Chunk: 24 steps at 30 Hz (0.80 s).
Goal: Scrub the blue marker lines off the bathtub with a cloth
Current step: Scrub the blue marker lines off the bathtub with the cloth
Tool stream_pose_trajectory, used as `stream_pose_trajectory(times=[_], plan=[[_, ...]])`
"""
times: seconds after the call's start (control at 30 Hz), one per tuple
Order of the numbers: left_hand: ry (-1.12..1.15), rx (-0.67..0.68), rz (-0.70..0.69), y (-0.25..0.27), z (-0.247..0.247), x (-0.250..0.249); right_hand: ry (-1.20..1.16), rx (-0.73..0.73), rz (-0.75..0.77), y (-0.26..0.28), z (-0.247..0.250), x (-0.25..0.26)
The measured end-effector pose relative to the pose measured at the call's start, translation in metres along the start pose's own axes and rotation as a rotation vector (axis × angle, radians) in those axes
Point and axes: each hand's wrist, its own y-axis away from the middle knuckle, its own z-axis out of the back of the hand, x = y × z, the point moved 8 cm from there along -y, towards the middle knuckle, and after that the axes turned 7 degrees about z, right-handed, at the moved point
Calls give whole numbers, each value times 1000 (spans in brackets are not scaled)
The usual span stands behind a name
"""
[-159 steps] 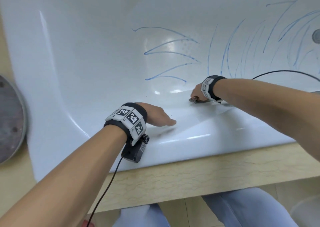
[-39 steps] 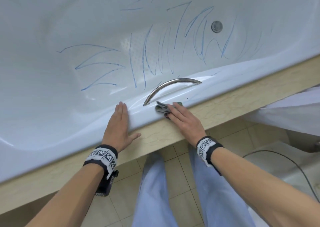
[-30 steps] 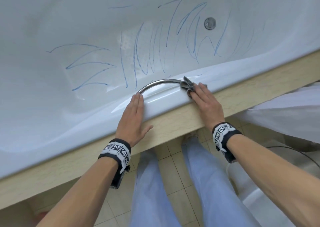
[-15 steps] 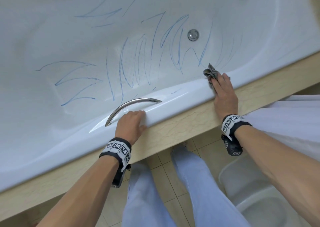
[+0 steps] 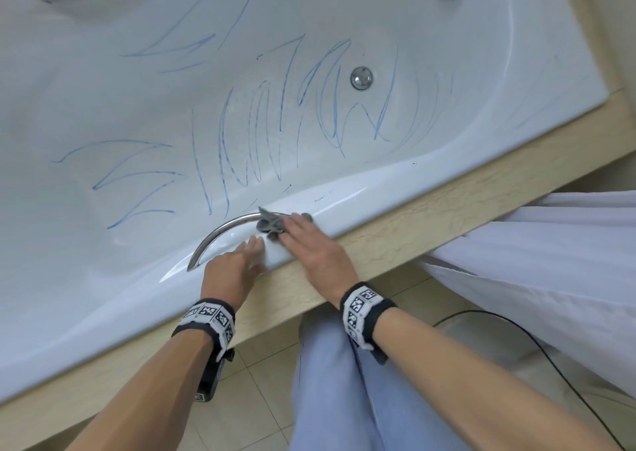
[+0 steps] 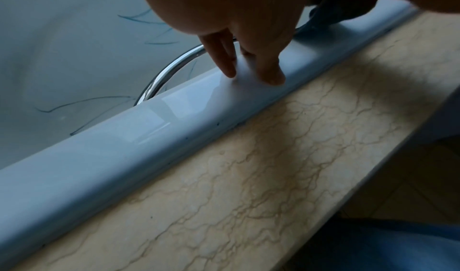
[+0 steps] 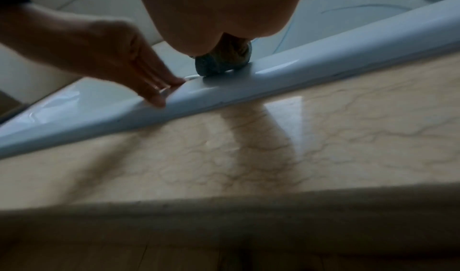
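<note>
Flat fingers point(image 5: 296, 223) of the right hand point(image 5: 311, 251) press the grey cloth point(image 5: 270, 224) onto the bathtub rim point(image 5: 361, 199) at the chrome handle's point(image 5: 220, 235) right end, while the left hand point(image 5: 234, 268) rests open-fingered just below that handle.

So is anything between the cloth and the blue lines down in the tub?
Yes. The right hand presses the cloth on the tub rim, against the right end of the metal grab handle. That handle arches between cloth and the nearest blue lines. The left hand rests on the rim beside it.
</note>
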Motion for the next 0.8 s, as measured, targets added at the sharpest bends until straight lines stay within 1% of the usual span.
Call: stream_pose_trajectory(times=[0.07, 0.13, 0.2, 0.27, 0.37, 0.47, 0.5, 0.57, 0.7, 0.8], plan=[[-2, 2, -7, 0, 3, 0, 20, 57, 18, -3, -20, 5], [-9, 8, -14, -1, 3, 2, 68, 88, 50, -4, -28, 4], [-53, 21, -24, -4, 2, 2, 127, 119, 102, -6, -26, 1], [-121, 50, -40, -7, 1, 1, 164, 155, 93, -11, -15, -8], [-254, 103, -73, -12, 3, -3, 189, 134, -84, -28, 6, -45], [-345, 132, -95, -12, 5, -12, 213, 195, -231, -39, 27, -72], [-354, 131, -94, -10, 8, -15, 211, 220, -276, -38, 34, -80], [-376, 122, -95, -5, 11, -21, 218, 223, -381, -33, 55, -99], [-424, 113, -100, 0, 11, -26, 282, 210, -516, -19, 93, -153], [-421, 109, -112, -2, 11, -26, 328, 241, -625, -15, 107, -184]])
